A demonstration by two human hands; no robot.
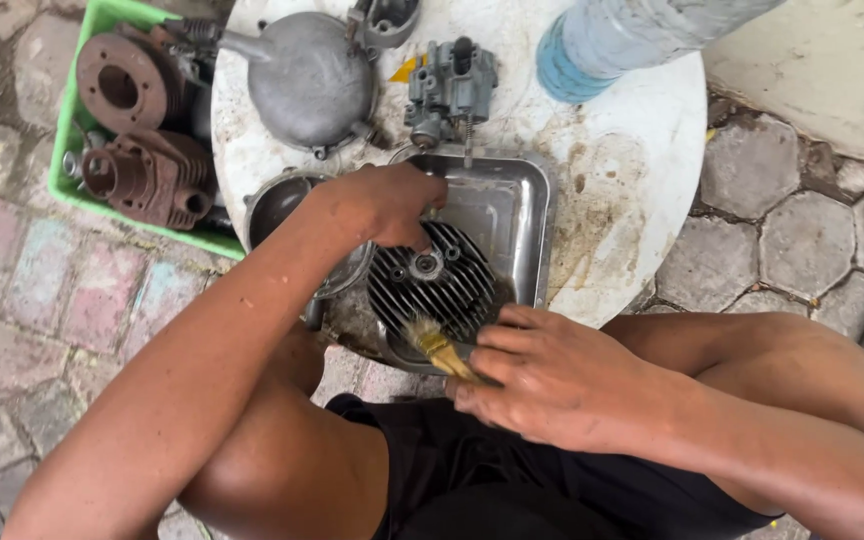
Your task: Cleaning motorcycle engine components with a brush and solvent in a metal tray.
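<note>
Far left, a green crate (pixel 72 180) holds rusty cylinder parts (pixel 147 175) off the desk (pixel 632 170). The left hand (pixel 387 205) clamps the finned cylinder head (pixel 432 285), tilting it steady inside the steel tray (pixel 512 205) so drips stay contained. To the right and nearer, the right hand (pixel 542 375) pinches a small brush (pixel 437 348), bristles touching the fins. A carburetor (pixel 449 90) waits at the far side

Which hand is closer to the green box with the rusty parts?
The left hand. It grips the top edge of the black finned engine part, only a short way right of the green box. The right hand holds a brush lower down, further away.
</note>
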